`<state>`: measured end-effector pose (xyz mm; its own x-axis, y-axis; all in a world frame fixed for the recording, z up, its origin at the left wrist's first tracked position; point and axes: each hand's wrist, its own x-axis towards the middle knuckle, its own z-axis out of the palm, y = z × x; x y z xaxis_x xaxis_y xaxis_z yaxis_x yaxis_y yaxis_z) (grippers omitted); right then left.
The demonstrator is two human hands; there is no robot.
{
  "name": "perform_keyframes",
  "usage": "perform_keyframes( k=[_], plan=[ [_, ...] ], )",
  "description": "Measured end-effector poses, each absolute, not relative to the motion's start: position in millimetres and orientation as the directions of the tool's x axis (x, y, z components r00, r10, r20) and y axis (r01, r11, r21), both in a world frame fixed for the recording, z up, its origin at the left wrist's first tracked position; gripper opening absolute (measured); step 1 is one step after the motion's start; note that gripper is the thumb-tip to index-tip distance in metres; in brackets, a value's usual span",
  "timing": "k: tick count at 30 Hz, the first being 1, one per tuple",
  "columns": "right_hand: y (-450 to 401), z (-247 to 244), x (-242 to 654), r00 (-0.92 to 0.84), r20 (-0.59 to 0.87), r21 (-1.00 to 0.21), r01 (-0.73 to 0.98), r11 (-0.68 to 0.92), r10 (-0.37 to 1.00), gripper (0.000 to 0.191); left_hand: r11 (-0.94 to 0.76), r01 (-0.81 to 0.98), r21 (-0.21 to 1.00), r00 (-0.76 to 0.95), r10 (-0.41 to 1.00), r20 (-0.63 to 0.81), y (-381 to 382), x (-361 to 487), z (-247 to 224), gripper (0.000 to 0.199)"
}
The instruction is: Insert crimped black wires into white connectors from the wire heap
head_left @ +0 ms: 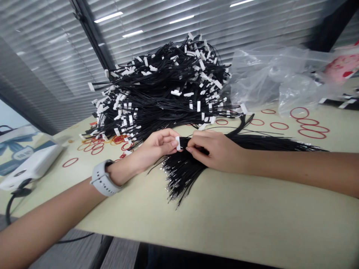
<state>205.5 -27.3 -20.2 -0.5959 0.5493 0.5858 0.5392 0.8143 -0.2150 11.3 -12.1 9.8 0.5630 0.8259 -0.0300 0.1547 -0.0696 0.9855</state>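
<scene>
Light is soft, white streaks (108, 17) glare over the blinds (213, 26), and edges blur.

Pink item (340, 67) cropped; seemingly blurred

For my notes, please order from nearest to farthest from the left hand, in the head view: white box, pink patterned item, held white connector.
1. White connector: in the left hand.
2. White box: left side.
3. Pink patterned item: far right edge.
</scene>
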Motion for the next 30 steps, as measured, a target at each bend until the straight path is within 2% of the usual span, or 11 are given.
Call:
perform_keyframes(
  k=[5,10,15,18,21,23,26,28,30],
  plan=[
    [-28.3,-20.1,204.9,-0.564,0.612,-0.212,0.557,0.803,0.554,0.015,-0.135,0.196,0.971,0.559,0.829,0.002,-17.4,15.5,15.2,0.013],
    [-26.9,-22.2,204.7,-0.585,0.636,-0.153,0.543,0.826,0.503,0.016,-0.233,0.245,0.941,0.550,0.833,0.063,-23.5,18.9,17.3,0.008],
    [-29.5,-21.5,204.8,-0.569,0.682,-0.141,0.515,0.846,0.460,0.012,-0.186,0.194,0.963,0.561,0.826,0.047,-23.1,18.5,20.0,0.007],
    [-31.0,-18.6,204.3,-0.468,0.766,-0.151,0.535,0.831,0.441,0.006,-0.174,0.152,0.973,0.546,0.835,0.065,-23.0,17.4,26.5,0.008],
    [-27.3,-13.1,204.6,-0.382,0.809,-0.129,0.626,0.769,0.447,0.024,-0.229,0.111,0.967,0.496,0.856,0.146,-26.2,16.2,35.2,0.008],
    [-21.8,-6.4,206.5,-0.437,0.696,-0.185,0.657,0.731,0.570,0.029,-0.305,0.102,0.947,0.481,0.848,0.221,-29.3,16.5,40.1,0.011],
    [-13.2,10.1,211.9,-0.455,0.492,-0.388,0.648,0.655,0.742,0.017,-0.423,0.170,0.890,0.446,0.838,0.313,-31.6,22.2,43.3,0.024],
    [-10.3,24.4,216.2,-0.372,0.490,-0.499,0.622,0.604,0.788,0.027,-0.483,0.277,0.831,0.466,0.824,0.323,-29.6,31.7,42.3,0.036],
    [-10.3,38.8,220.3,-0.306,0.514,-0.556,0.593,0.583,0.802,0.037,-0.564,0.402,0.722,0.577,0.768,0.278,-24.8,46.7,39.3,0.048]
  ],
)
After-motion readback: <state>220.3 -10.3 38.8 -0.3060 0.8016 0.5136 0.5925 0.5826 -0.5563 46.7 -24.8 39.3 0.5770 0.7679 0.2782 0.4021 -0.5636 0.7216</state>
